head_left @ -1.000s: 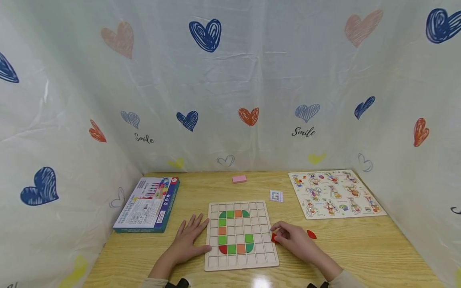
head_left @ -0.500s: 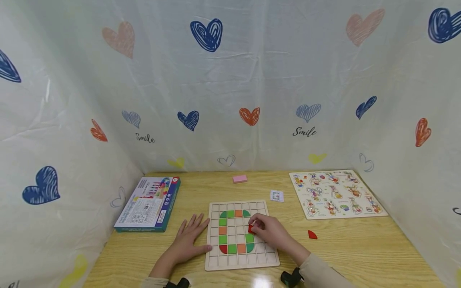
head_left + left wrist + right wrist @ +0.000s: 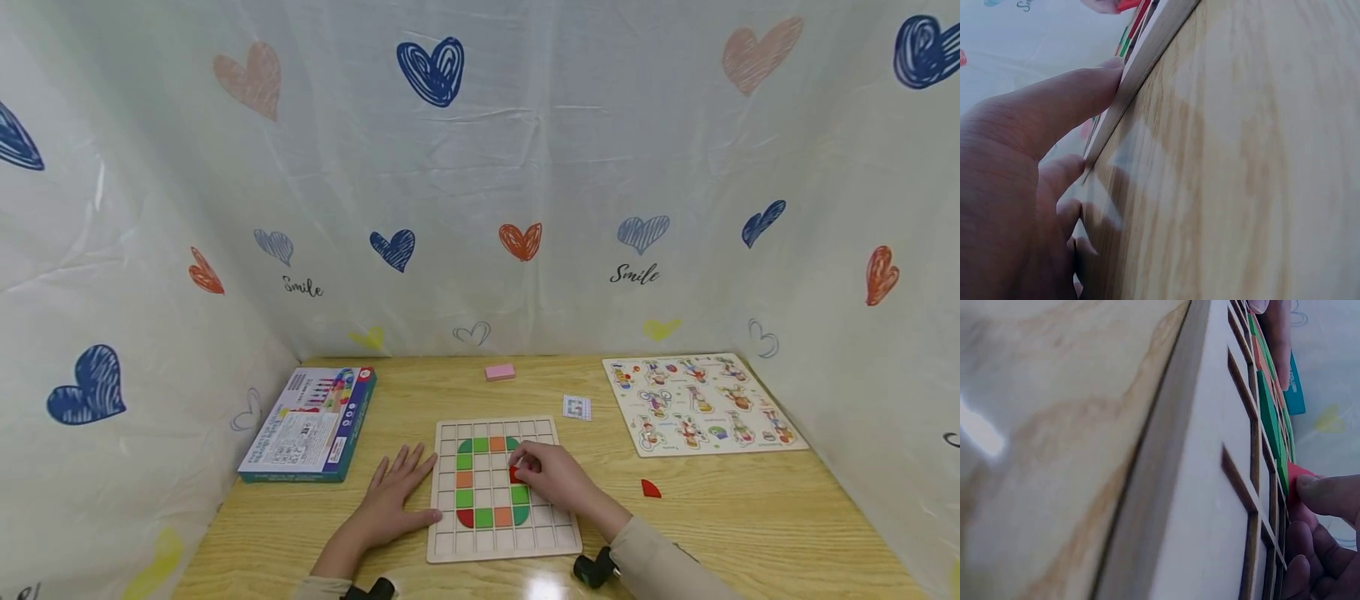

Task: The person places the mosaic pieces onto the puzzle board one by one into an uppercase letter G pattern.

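1. A game box (image 3: 309, 427) lies flat at the left of the table (image 3: 750, 517), near the curtain and well apart from the work, so it looks set aside.
2. The left hand (image 3: 395, 493) lies flat on the table with straight, spread fingers, its thumb touching the left edge of the wooden grid board (image 3: 501, 546); it grasps nothing, and I judge it is there to keep the board from sliding. The left wrist view shows the thumb (image 3: 1054, 103) pressed against that edge.
3. The board sits at the near middle of the table. Green, orange and red tiles fill some cells in a ring shape; many cells are bare.
4. The right hand (image 3: 551, 477) hovers over the right part of the board, fingers curled, pinching a red tile (image 3: 515, 473) just above the right column of the ring, over the cells there. In the right wrist view the tile (image 3: 1297, 475) shows only as a sliver by the fingertip (image 3: 1329, 497).
5. Whether the tile already touches the board cannot be told; the hand hides the cell under it.
6. A second red piece (image 3: 650, 489) lies loose to the right, within easy reach.
7. Farther back are a pink block (image 3: 499, 372), a small card (image 3: 576, 407) and a picture puzzle (image 3: 701, 403), whose figures are too small to read.
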`<state>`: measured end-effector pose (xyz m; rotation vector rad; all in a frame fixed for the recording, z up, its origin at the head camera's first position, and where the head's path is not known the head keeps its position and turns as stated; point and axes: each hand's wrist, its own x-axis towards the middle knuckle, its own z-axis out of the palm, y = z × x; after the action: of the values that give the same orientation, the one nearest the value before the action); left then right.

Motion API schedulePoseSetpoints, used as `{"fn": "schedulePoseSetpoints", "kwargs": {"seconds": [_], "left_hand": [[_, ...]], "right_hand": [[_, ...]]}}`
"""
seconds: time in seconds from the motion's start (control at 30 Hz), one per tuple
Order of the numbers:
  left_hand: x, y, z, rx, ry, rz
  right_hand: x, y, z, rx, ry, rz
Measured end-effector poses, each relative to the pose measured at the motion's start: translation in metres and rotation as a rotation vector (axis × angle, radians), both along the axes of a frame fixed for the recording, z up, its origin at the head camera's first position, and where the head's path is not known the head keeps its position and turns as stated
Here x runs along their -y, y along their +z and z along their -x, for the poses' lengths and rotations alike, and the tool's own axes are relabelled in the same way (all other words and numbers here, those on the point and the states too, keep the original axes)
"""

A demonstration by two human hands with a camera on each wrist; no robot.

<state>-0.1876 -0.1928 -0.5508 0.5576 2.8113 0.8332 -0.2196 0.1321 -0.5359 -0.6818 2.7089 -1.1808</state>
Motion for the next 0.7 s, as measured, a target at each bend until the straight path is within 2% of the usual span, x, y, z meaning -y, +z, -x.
{"fn": "schedulePoseSetpoints", "kwargs": {"seconds": [0.33,0.7], "left_hand": [[0.0007,-0.0007,0.0006,0.01,0.008,0.009],[-0.0008,0.0007,-0.0009,-0.001,0.007,-0.015]], "right_hand": [[0.0,0.0037,-0.0013,-0.006,-0.001,-0.048],[-0.0074,0.0026,-0.005,-0.011,0.024,-0.049]]}}
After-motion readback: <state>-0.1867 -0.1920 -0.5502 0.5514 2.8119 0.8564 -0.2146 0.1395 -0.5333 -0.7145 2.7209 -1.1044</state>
